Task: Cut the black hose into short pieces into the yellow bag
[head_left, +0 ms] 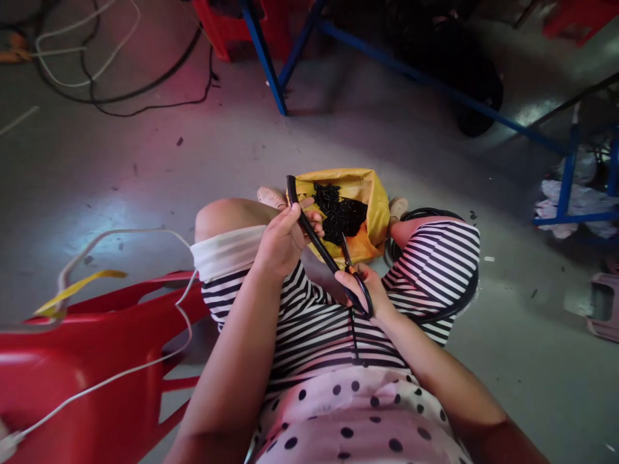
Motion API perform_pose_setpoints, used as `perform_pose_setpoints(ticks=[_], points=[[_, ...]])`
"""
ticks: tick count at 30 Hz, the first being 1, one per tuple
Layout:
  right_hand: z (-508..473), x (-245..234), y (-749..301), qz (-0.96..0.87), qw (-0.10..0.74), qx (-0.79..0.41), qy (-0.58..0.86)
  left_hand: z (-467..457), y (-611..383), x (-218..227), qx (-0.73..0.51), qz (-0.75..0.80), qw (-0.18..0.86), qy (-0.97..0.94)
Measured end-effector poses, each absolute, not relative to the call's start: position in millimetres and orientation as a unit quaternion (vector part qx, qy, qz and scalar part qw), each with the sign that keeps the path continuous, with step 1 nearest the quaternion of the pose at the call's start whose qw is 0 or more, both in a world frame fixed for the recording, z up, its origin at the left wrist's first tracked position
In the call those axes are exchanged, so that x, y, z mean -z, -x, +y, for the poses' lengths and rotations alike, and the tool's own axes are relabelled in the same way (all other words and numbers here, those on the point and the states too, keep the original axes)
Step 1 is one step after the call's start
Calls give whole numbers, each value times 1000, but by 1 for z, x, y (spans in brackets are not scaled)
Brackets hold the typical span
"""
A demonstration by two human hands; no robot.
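My left hand (283, 241) is closed around a black ribbed tube (317, 242), with its thumb pressed on the upper part; some fingers stick out past it. The tube slants down to the right, over my lap. My right hand (370, 293) grips a pair of scissors (345, 250) by their dark handles, and the lower stretch of tube runs against the same hand. The scissor blades point up, away from me. Just beyond both hands, a yellow bag (380, 200) stands between my feet, its mouth wide. Short black pieces (331, 209) lie inside it.
More black tubing (467, 306) loops around my right leg. A red plastic chair (111, 341) with a white cable (120, 372) is at my left. Ahead are a blue metal frame (396, 64) and a red stool (222, 32). Cables (140, 96) lie on the floor at far left.
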State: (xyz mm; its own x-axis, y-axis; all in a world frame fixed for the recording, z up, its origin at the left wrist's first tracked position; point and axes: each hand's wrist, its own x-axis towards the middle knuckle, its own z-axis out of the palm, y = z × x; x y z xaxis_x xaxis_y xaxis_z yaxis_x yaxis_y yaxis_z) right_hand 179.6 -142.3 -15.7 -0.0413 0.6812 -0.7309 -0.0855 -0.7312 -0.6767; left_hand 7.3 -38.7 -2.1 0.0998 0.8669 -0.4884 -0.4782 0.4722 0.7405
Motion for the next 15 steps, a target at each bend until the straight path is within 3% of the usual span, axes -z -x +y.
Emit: perform_pose_setpoints(ticks=[8,15], points=[[-130,4,-190,-134,354,-713,590,-49,-12,-4,-390,503,727,-258],[-111,-39,-224,-388,316,-643,579,-52,-6,-4,-337,488,715,-370]])
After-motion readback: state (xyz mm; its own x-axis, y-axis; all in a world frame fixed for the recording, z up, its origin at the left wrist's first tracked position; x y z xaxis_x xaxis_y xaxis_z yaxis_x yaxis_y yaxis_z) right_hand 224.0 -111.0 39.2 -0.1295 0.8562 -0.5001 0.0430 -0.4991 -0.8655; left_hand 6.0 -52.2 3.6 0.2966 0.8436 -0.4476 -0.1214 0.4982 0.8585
